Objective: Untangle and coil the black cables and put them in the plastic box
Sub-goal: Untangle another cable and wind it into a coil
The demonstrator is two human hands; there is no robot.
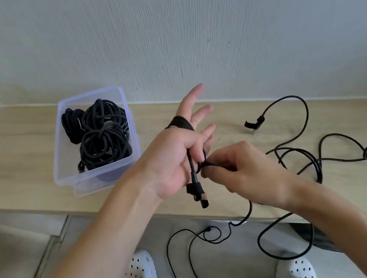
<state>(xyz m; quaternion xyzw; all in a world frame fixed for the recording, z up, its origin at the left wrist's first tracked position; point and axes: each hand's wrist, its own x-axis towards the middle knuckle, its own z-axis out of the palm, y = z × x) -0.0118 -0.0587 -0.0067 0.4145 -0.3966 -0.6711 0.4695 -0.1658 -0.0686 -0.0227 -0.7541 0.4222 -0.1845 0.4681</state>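
By the right hand [240,173] the black cable [180,123] is pinched just beside the left hand [177,152]. Turns are wound round the left palm, with the plug end pinned under the thumb and the fingers straight. The unwound length is trailed rightward across the table [11,169], and the plastic box [100,175] is set to the left.

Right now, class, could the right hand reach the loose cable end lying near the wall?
Probably yes: the cable end lies just beyond the right hand with only bare table between, though that hand pinches the black cable.
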